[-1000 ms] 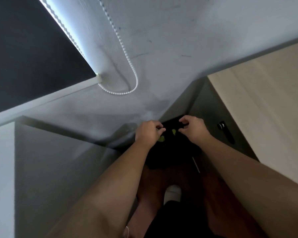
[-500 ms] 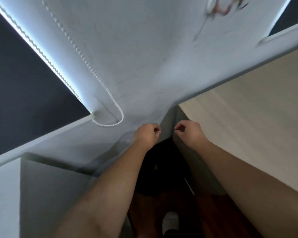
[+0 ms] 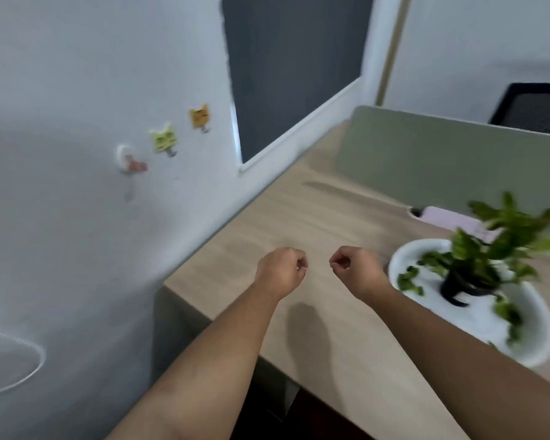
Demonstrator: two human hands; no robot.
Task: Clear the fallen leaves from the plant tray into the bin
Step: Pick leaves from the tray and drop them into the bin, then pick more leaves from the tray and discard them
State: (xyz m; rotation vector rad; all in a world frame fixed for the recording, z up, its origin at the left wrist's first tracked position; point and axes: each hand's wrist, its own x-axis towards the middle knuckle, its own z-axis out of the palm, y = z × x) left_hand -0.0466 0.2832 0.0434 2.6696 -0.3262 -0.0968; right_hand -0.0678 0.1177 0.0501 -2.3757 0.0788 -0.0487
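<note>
A white oval plant tray (image 3: 432,325) lies on the wooden desk (image 3: 267,230) at the right. A leafy green plant (image 3: 502,236) in a small black pot (image 3: 458,282) stands in it. Several fallen green leaves (image 3: 408,279) lie on the tray around the pot. My left hand (image 3: 281,269) and my right hand (image 3: 356,269) hover over the desk just left of the tray, both loosely curled with nothing visible in them. The bin is out of view.
A grey-white wall (image 3: 92,217) with three small animal hooks (image 3: 164,141) runs along the desk's left side. A green divider panel (image 3: 442,166) stands at the back, with a pink object (image 3: 448,217) beside it. A black chair back (image 3: 534,109) shows behind it.
The view has swung up from the dark bin on the floor to the desk top. Both hands rose from over the bin and now hover beside the tray.
</note>
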